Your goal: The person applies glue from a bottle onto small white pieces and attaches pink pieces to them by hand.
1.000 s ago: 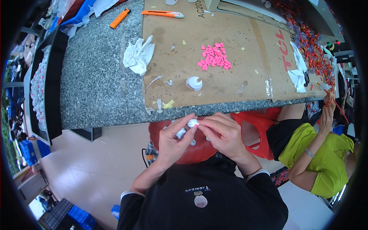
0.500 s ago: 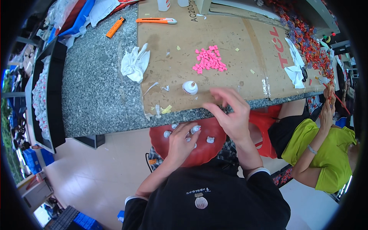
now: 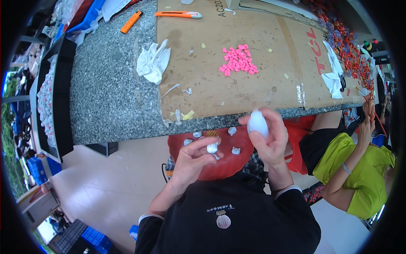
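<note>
My left hand (image 3: 189, 160) pinches a small white piece (image 3: 212, 147) between thumb and fingers, above a red tray (image 3: 226, 170) on my lap. Several similar white pieces (image 3: 236, 150) lie in the tray. A white squeeze bottle (image 3: 257, 123) is in my right hand (image 3: 274, 142), its narrow tip pointing up and away from me. The bottle is over the near edge of the table, apart from the left hand's piece. Beyond the hands, a heap of small pink pieces (image 3: 238, 60) rests on the cardboard sheet (image 3: 243, 91).
A crumpled white cloth (image 3: 153, 63), an orange cutter knife (image 3: 177, 15) and an orange lighter-like object (image 3: 131, 22) lie farther off. At left stands a black bin (image 3: 63, 97) of white-and-pink pieces. A person in a green top (image 3: 359, 182) works at right.
My right hand has taken the white bottle off the cardboard and drawn it toward me. My left hand has turned and holds its white piece more openly. The view has shifted slightly.
</note>
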The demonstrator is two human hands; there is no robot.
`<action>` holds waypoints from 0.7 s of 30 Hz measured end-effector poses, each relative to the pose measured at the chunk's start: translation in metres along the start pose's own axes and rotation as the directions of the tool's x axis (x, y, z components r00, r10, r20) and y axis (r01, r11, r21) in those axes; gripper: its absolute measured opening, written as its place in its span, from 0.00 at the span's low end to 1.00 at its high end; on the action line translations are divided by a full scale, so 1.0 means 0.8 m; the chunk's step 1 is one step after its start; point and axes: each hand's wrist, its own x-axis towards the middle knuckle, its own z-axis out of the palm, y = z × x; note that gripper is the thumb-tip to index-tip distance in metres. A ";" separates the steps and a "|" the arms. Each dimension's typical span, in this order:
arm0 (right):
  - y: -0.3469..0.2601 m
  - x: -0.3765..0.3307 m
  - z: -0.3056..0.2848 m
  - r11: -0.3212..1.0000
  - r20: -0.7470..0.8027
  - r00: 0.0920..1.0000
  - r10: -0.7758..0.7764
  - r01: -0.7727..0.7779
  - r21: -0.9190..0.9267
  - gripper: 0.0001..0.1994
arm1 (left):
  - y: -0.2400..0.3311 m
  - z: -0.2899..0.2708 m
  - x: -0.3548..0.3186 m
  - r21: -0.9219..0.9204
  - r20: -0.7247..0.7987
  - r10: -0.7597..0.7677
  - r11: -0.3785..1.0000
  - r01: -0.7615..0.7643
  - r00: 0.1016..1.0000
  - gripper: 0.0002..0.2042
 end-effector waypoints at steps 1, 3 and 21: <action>-0.001 -0.004 -0.005 0.997 0.041 0.998 -0.045 0.047 -0.053 0.16 | 0.004 0.002 0.002 -0.057 -0.006 -0.019 0.998 0.019 1.000 0.18; 0.000 -0.012 -0.019 0.979 0.114 0.991 -0.075 0.095 -0.181 0.16 | 0.004 0.003 0.004 -0.113 -0.019 -0.033 0.993 0.031 0.999 0.17; -0.006 -0.027 -0.007 0.917 0.187 0.968 -0.166 0.221 -0.332 0.19 | 0.013 0.016 0.006 -0.216 -0.149 0.080 0.970 -0.111 0.986 0.14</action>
